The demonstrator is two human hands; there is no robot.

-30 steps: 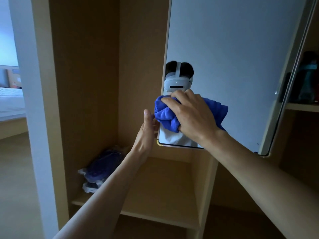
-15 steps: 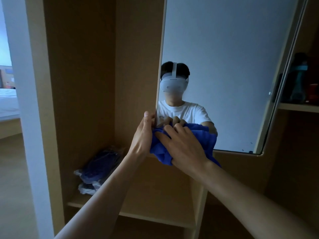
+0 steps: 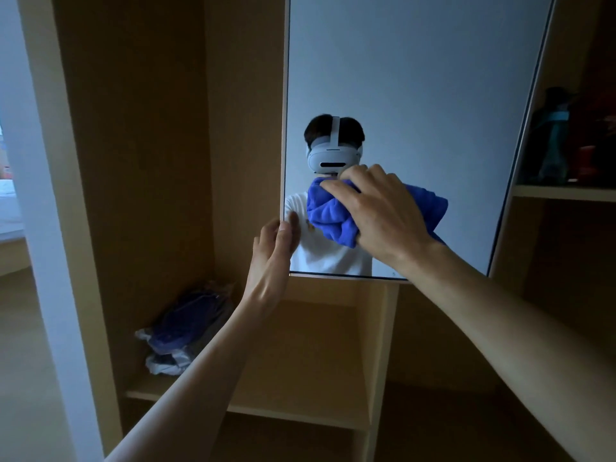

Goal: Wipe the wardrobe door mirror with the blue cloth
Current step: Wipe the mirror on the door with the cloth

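The wardrobe door mirror (image 3: 433,95) fills the upper middle of the head view and reflects a person in a white shirt wearing a headset. A bunched blue cloth (image 3: 328,216) lies against the lower left part of the glass. My right hand (image 3: 383,211) covers the cloth and presses it onto the mirror, fingers curled over its top. My left hand (image 3: 273,248) grips the door's left edge near the bottom corner, thumb on the glass side.
Below the door, a wooden shelf (image 3: 300,361) of the open wardrobe holds a pile of folded dark blue and white fabric (image 3: 186,331) at its left. A dark bottle (image 3: 550,141) stands on a shelf at the right. A white wall edge (image 3: 43,228) runs down the left.
My right hand has slid the cloth up from the mirror's bottom edge to the lower glass. My left hand stays on the door's left edge.
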